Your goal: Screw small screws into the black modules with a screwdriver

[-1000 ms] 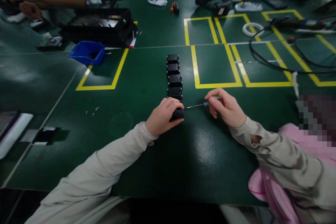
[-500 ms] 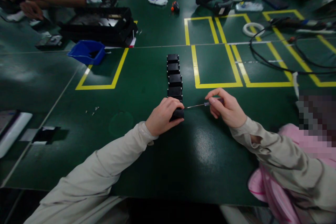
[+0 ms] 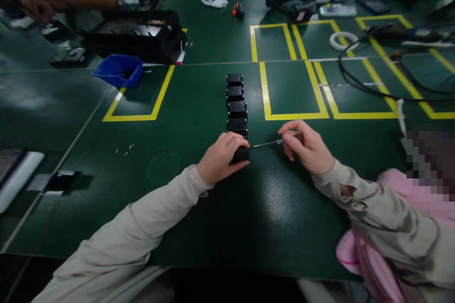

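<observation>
My left hand (image 3: 223, 156) is closed around a small black block (image 3: 241, 154) at the near end of a row of similar black blocks (image 3: 237, 109). Small shiny screw heads show along both sides of that row. Between the fingers of my right hand (image 3: 307, 147) is a screwdriver (image 3: 280, 141), held nearly level. Its thin shaft points left, and the tip meets the right side of the held block. My right fingers cover most of the handle. Several loose screws (image 3: 127, 154) lie on the green table (image 3: 199, 227) to the left.
A blue bin (image 3: 119, 71) stands at the back left beside stacked black trays (image 3: 138, 38). Across the table a co-worker's hands (image 3: 35, 4) are at work. Yellow tape outlines (image 3: 296, 116) and a black cable (image 3: 359, 75) are on the right, with pink cloth (image 3: 362, 255) near my right arm.
Both hands keep their places on the block and the screwdriver, with almost no visible movement. The co-worker's lower hand has moved slightly up and left.
</observation>
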